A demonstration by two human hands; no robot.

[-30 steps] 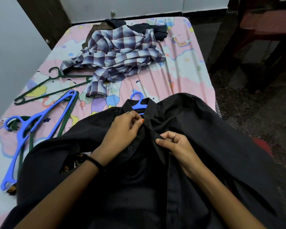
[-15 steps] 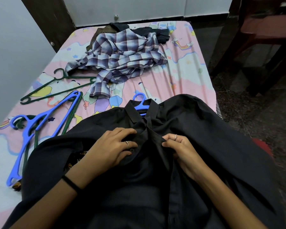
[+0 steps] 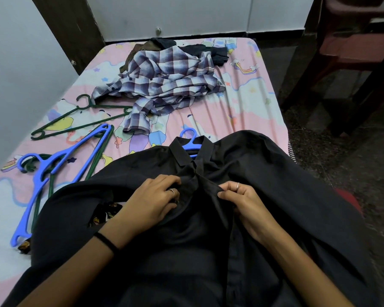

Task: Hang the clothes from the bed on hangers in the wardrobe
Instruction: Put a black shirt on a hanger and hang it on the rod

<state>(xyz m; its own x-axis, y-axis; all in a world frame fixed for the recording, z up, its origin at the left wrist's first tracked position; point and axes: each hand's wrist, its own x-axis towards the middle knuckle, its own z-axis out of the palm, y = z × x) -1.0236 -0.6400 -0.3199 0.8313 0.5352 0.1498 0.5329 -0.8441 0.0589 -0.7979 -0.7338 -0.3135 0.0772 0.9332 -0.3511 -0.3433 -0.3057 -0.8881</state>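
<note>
A black shirt (image 3: 264,178) lies spread over the near end of the bed (image 3: 248,107), with a blue hanger (image 3: 190,141) inside it; only the hook and neck show at the collar. My left hand (image 3: 152,201) presses and pinches the left side of the button placket below the collar. My right hand (image 3: 242,201) pinches the right placket edge. A purple checked shirt (image 3: 164,85) lies crumpled further up the bed, on top of dark clothes (image 3: 211,52).
Loose hangers lie on the left of the bed: a green hanger (image 3: 80,117), a large blue hanger (image 3: 58,171) and more green ones under it. A wall runs along the left. A dark wooden chair (image 3: 359,63) stands on the floor at the right.
Both hands have slid down the shirt front from the collar button to a spot lower on the placket. The view has tilted slightly, so the bed appears lower in the frame.
</note>
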